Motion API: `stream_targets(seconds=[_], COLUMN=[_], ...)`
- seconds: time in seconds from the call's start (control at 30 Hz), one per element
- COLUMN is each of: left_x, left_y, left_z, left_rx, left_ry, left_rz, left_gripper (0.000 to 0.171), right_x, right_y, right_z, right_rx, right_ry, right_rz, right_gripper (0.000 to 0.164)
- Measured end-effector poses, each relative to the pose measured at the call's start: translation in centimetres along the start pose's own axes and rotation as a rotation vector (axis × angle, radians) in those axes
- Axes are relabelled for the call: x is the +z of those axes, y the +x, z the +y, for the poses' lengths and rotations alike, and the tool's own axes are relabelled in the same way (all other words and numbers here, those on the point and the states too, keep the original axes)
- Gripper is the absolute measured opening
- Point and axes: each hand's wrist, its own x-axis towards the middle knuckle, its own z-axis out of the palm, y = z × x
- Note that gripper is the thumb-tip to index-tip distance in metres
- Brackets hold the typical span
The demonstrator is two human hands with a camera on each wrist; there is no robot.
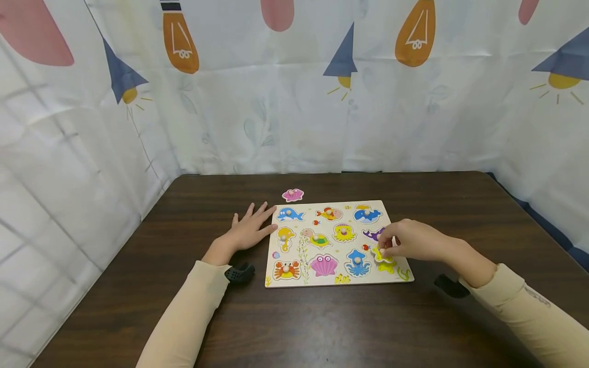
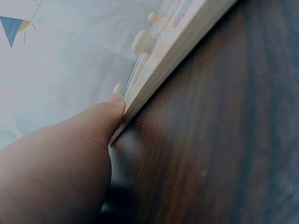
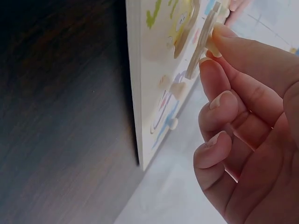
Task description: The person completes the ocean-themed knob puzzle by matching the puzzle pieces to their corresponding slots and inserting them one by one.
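A wooden knob puzzle board [image 1: 285, 282] with sea animals lies flat on the dark table. My right hand [image 1: 411, 240] pinches a yellow puzzle piece [image 1: 380, 254] by its small knob, with thumb and fingertips. In the right wrist view this puzzle piece [image 3: 202, 44] is tilted and stands off the board's face, over a yellow printed picture [image 3: 183, 25]. My left hand [image 1: 248, 228] lies at the board's left edge with fingers spread. In the left wrist view its thumb [image 2: 114, 109] touches the board's edge.
A pink shell piece [image 1: 293, 195] lies on the table [image 1: 221, 194] behind the board. Knobbed pieces such as the crab [image 1: 287, 270] and the blue squid [image 1: 358, 263] sit in the board. The pink shell picture [image 1: 324, 265] shows no knob. A patterned curtain [image 1: 294, 122] hangs behind.
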Motion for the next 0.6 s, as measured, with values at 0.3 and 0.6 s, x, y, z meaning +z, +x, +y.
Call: stream_targets(seconds=[0.3,0.6], left_x=[-0.11,-0.02], left_y=[0.01,0.17], left_z=[0.18,0.00], left_rx=[-0.005,-0.012], left_ry=[0.003,0.011], left_rz=[-0.004,-0.005], left_gripper=[0.072,0.072], right_x=[0.11,0.34], right_y=[-0.44,-0.49], right_z=[-0.14,-0.27], right_rx=[-0.002,0.027], right_ry=[-0.004,-0.009], right_rz=[-0.041,-0.061], right_gripper=[0.013,0.011])
